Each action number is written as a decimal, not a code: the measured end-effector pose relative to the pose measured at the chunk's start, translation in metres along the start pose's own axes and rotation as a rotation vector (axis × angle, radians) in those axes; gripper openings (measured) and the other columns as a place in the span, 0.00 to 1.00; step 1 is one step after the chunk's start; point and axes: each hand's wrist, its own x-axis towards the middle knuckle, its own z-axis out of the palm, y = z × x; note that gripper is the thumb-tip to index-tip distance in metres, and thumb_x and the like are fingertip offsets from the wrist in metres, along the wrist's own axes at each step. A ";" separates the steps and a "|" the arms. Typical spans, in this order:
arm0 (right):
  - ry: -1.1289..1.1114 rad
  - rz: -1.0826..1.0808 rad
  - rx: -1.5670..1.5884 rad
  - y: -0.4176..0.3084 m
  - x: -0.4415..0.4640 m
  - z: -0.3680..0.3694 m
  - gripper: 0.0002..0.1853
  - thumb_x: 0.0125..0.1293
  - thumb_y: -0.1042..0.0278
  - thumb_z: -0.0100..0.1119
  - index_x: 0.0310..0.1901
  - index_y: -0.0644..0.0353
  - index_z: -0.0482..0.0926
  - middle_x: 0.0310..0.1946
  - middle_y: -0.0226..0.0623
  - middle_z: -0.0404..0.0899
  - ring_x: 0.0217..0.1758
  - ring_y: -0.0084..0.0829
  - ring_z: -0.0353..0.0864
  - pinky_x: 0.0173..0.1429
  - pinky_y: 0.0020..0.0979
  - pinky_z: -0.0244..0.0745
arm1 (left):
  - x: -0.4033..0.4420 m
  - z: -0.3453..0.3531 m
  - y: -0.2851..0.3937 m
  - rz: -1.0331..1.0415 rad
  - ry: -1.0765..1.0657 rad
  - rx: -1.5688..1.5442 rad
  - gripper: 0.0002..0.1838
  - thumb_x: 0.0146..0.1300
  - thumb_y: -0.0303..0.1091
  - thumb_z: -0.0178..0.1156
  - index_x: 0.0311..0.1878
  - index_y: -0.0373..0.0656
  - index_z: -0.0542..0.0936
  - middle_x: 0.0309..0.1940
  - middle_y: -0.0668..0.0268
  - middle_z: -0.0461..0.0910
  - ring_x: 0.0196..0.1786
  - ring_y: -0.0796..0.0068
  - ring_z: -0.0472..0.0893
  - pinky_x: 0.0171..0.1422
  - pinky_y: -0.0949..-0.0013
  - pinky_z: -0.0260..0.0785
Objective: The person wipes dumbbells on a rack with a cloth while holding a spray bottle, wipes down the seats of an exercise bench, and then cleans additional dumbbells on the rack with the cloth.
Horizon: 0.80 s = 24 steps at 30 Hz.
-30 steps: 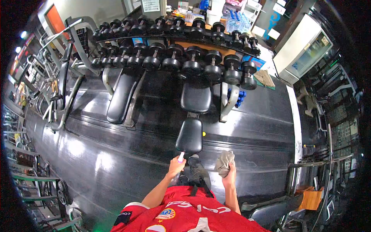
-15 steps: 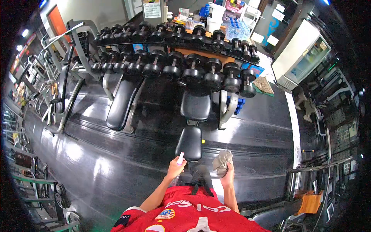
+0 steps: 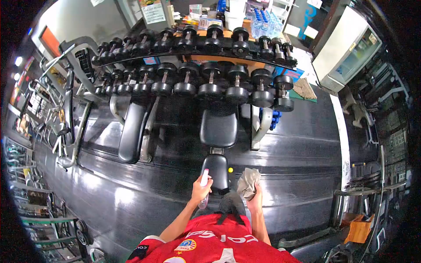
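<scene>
My left hand (image 3: 201, 191) is wrapped round a spray bottle (image 3: 204, 177); its white and pink head sticks up above my fingers, and part of the clear body shows below them. A crumpled grey-beige cloth (image 3: 248, 183) is gripped in my right hand (image 3: 255, 199), hanging over the fingers. Just ahead of my hands stands a black padded bench (image 3: 219, 128), its small seat pad nearest to the spray bottle and its larger pad beyond. Neither the bottle nor the cloth visibly touches the bench.
Beyond the bench, a two-tier rack holds rows of black dumbbells (image 3: 212, 81). Another padded bench (image 3: 135, 127) stands to the left. A yellow ball-like object (image 3: 230, 170) lies by the seat. At the right are a glass-door fridge (image 3: 348, 50) and a wooden box (image 3: 359, 229).
The dumbbell rack and bench appear closer and larger as my view moves forward. Both hands keep their hold; the cloth has shifted slightly left and the spray bottle is more upright.
</scene>
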 end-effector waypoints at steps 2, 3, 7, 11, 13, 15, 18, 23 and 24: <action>-0.007 0.037 0.044 -0.013 0.025 0.005 0.22 0.68 0.63 0.49 0.62 0.60 0.66 0.56 0.37 0.74 0.57 0.34 0.75 0.58 0.36 0.73 | 0.024 0.012 0.004 -0.008 -0.007 -0.009 0.09 0.60 0.29 0.62 0.42 0.38 0.77 0.25 0.68 0.77 0.19 0.81 0.76 0.23 0.75 0.70; 0.014 0.029 0.023 -0.019 0.036 0.008 0.22 0.68 0.64 0.50 0.62 0.60 0.67 0.55 0.37 0.74 0.56 0.34 0.76 0.57 0.36 0.73 | 0.034 0.019 0.006 0.006 0.007 -0.008 0.09 0.60 0.29 0.61 0.42 0.38 0.76 0.25 0.68 0.77 0.19 0.81 0.76 0.23 0.75 0.70; -0.046 0.040 -0.114 -0.047 0.096 0.014 0.22 0.67 0.66 0.51 0.62 0.60 0.66 0.53 0.37 0.76 0.52 0.33 0.78 0.54 0.34 0.75 | 0.073 0.047 0.018 -0.007 0.075 -0.030 0.08 0.60 0.27 0.61 0.42 0.38 0.76 0.25 0.69 0.77 0.20 0.82 0.76 0.23 0.76 0.69; -0.009 0.086 -0.212 -0.070 0.180 0.029 0.19 0.67 0.63 0.52 0.58 0.59 0.70 0.48 0.34 0.79 0.46 0.30 0.80 0.49 0.33 0.76 | 0.112 0.069 0.019 0.001 0.105 -0.045 0.08 0.61 0.26 0.60 0.42 0.38 0.76 0.25 0.69 0.77 0.20 0.83 0.76 0.23 0.76 0.69; -0.027 0.144 -0.216 -0.080 0.227 0.035 0.19 0.67 0.62 0.53 0.58 0.59 0.70 0.48 0.34 0.79 0.47 0.30 0.80 0.49 0.32 0.76 | 0.133 0.078 0.010 -0.050 0.110 -0.058 0.08 0.61 0.26 0.60 0.43 0.38 0.76 0.25 0.69 0.77 0.21 0.83 0.76 0.23 0.76 0.69; -0.041 0.197 -0.224 -0.076 0.278 0.043 0.20 0.67 0.62 0.53 0.58 0.58 0.70 0.48 0.33 0.78 0.47 0.29 0.80 0.50 0.32 0.76 | 0.155 0.085 0.006 -0.035 0.086 -0.004 0.08 0.61 0.26 0.60 0.42 0.37 0.75 0.25 0.69 0.77 0.21 0.83 0.77 0.23 0.76 0.69; -0.058 0.121 -0.289 -0.048 0.363 0.047 0.19 0.68 0.61 0.54 0.57 0.57 0.70 0.49 0.32 0.78 0.49 0.29 0.78 0.52 0.32 0.74 | 0.189 0.089 -0.015 -0.058 0.035 0.018 0.08 0.61 0.26 0.60 0.43 0.37 0.75 0.25 0.69 0.77 0.21 0.82 0.77 0.24 0.76 0.69; 0.010 -0.016 -0.329 0.011 0.500 0.047 0.21 0.68 0.61 0.55 0.60 0.56 0.68 0.51 0.31 0.77 0.52 0.30 0.76 0.58 0.33 0.69 | 0.219 0.068 -0.074 -0.130 0.072 -0.157 0.07 0.62 0.24 0.59 0.43 0.36 0.74 0.27 0.67 0.77 0.24 0.82 0.77 0.27 0.76 0.70; 0.090 -0.218 -0.549 0.020 0.522 0.053 0.21 0.68 0.62 0.54 0.60 0.57 0.67 0.51 0.35 0.77 0.52 0.33 0.76 0.59 0.34 0.69 | 0.220 0.060 -0.076 -0.198 0.093 -0.177 0.07 0.62 0.22 0.59 0.43 0.36 0.74 0.29 0.67 0.77 0.25 0.81 0.77 0.29 0.75 0.71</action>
